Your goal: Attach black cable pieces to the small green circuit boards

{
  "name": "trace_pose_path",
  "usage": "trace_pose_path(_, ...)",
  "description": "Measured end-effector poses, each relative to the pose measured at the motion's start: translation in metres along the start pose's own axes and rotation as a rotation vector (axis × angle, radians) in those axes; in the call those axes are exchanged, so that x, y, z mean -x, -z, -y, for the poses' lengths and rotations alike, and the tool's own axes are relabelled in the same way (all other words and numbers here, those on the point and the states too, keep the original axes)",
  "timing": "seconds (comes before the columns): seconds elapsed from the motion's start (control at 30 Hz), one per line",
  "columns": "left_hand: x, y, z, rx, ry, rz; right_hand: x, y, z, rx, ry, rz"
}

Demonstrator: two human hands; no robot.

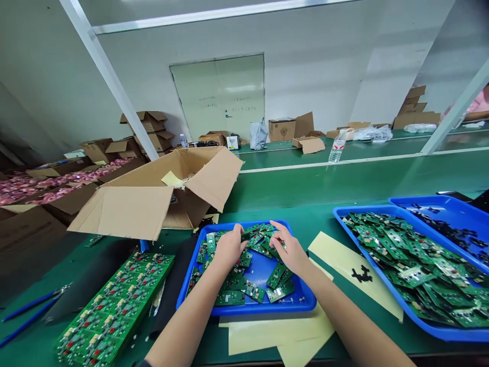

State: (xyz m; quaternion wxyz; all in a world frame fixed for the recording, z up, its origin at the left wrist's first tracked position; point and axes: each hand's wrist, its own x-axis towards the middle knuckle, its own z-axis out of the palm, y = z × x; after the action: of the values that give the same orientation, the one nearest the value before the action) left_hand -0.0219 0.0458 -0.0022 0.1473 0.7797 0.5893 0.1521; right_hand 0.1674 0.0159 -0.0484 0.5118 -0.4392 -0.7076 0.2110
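Note:
Over the blue tray (263, 309) in front of me, my left hand (228, 248) is closed on a small green circuit board (247, 236), seen nearly edge-on. My right hand (289, 251) is just to its right, index finger stretched out and thumb apart from it, the other fingers curled; I see nothing in it. Loose green boards (231, 297) lie in the tray beneath both hands, some overlapping, with tiny pale bits among them. The left hand's fingertips are partly hidden behind the hand.
Uncut board panels (114, 311) are stacked at left, near blue-handled pliers (36, 303). An open carton (153, 191) stands behind. At right, one blue tray (431, 329) holds heaped boards; another (439, 204) holds black parts. Black pieces (361, 274) lie on yellow paper (336, 250).

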Motion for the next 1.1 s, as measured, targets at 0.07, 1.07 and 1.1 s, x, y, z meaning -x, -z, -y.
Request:
trace_pose_path(0.07,0.004,0.001,-0.003,0.144,0.023,-0.037,0.001,-0.001,0.005,0.016,0.039,0.014)
trace_pose_path(1.07,0.032,-0.018,-0.039,1.69,0.37,0.422,0.008,0.021,0.038,-0.381,-0.16,-0.126)
trace_pose_path(1.1,0.033,-0.019,-0.039,1.676,0.353,0.428,0.009,0.022,0.038,-0.364,-0.151,-0.119)
